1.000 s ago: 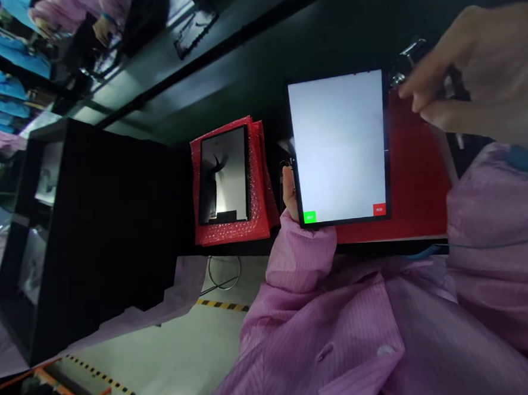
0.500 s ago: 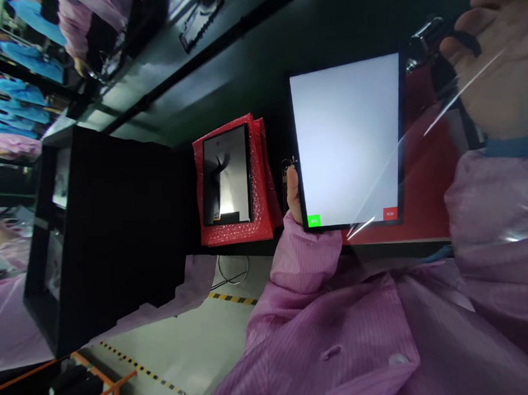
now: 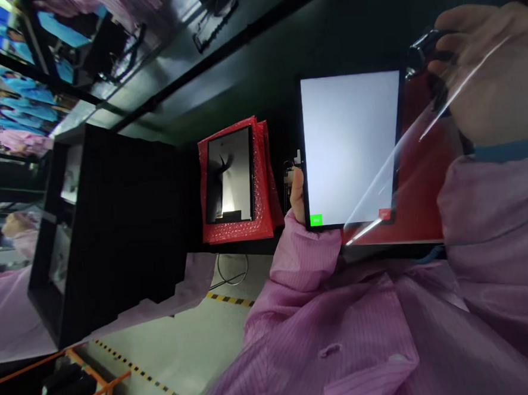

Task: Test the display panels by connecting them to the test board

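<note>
A lit display panel (image 3: 352, 144) with a plain white screen stands tilted up before me. Small green and red boxes glow at its lower corners. My left hand (image 3: 297, 196) grips the panel by its left edge; the thumb shows in front and the other fingers are hidden behind. On the right, my right hand (image 3: 489, 76) has its fingers curled at a sheet of clear film (image 3: 406, 177). Bright glare streaks run along the film, which stretches across the panel's lower right part. The exact pinch point cannot be made out.
Left of the panel, a dark screen (image 3: 230, 175) lies on stacked red bubble-wrap bags (image 3: 265, 221). A large black box-like hood (image 3: 131, 223) stands farther left. A red mat (image 3: 425, 199) and a shiny metal fitting (image 3: 423, 46) are at right. Co-workers appear at upper left.
My right hand has moved a little left and down, nearer the panel, with the film. The panel has turned slightly in my left hand, and the camera view has shifted a little.
</note>
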Motion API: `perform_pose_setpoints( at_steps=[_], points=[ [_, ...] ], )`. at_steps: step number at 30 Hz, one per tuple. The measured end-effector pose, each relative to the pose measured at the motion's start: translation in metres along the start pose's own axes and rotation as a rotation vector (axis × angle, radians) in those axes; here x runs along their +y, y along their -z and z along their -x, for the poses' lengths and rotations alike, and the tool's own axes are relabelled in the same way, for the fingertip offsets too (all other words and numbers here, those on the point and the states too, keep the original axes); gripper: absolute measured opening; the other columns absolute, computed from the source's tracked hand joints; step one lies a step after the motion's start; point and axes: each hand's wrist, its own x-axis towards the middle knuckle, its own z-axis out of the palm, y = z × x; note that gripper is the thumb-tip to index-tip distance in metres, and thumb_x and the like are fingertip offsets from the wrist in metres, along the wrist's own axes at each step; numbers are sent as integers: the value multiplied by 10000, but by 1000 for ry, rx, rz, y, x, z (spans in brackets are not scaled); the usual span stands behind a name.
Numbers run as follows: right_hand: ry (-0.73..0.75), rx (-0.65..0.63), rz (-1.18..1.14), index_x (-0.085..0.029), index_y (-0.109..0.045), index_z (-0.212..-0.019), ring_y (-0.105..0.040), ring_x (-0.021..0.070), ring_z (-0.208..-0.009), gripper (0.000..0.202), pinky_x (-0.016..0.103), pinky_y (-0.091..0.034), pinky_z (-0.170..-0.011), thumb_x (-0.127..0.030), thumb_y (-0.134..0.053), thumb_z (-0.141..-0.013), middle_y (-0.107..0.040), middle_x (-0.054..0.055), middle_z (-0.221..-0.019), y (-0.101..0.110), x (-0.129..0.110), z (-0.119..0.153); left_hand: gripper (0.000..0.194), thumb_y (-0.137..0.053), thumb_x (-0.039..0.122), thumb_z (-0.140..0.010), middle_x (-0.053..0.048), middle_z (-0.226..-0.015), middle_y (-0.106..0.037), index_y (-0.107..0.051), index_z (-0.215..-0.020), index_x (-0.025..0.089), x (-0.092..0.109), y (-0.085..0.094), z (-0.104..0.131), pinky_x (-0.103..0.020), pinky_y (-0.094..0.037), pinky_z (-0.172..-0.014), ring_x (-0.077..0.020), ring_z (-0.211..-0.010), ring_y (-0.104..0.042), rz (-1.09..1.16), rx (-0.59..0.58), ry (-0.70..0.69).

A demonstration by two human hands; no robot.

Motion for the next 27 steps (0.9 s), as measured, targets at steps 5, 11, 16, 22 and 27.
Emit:
perform_pose_setpoints(
  at_steps=[5,11,16,22,27],
  points=[
    [123,-23,70,-249,-741,-932,-636,208,-1190,274,373,-523,-960,-61,-654,-753,-656,49,-1333,-5,7,4,892,46,633,-1003,-95,-1327,-719,-639,-1363,190,2,4,-4,-452,-637,-888,-257,-1143,-727,-4,-72,77],
    [139,23,349,-267,-697,-1166,-519,239,-1330,358,466,-411,-1085,-121,-571,-864,-606,100,-1380,-9,7,9,800,-76,631,-1019,-119,-1205,-769,-651,-1369,198,21,3,3,-494,-626,-919,-277,-1097,-742,-149,-24,35],
    [238,-16,306,-354,-649,-1273,-486,221,-1340,324,453,-325,-1179,-327,-457,-1013,-599,29,-1396,-11,-1,17,601,-327,561,-1020,-77,-1275,-741,-512,-1504,257,41,-15,10,-458,-648,-907,-294,-1151,-728,-93,-152,83],
    [395,-172,341,-451,-631,-1345,-281,296,-1505,419,541,-243,-1255,-492,-356,-1031,-306,-98,-1650,-14,-24,36,533,-515,378,-1004,31,-1486,-592,-424,-1528,354,56,-55,3,-432,-572,-1075,-247,-1454,-496,-277,-297,-178],
    [386,-168,394,-435,-718,-1173,-258,288,-1523,411,577,-223,-1272,-479,-335,-1031,-319,-149,-1633,-16,-29,40,453,-306,449,-1073,-72,-1450,-589,-560,-1402,269,56,-44,16,-436,-458,-1156,-230,-1409,-507,-532,-112,-441]
  ],
)
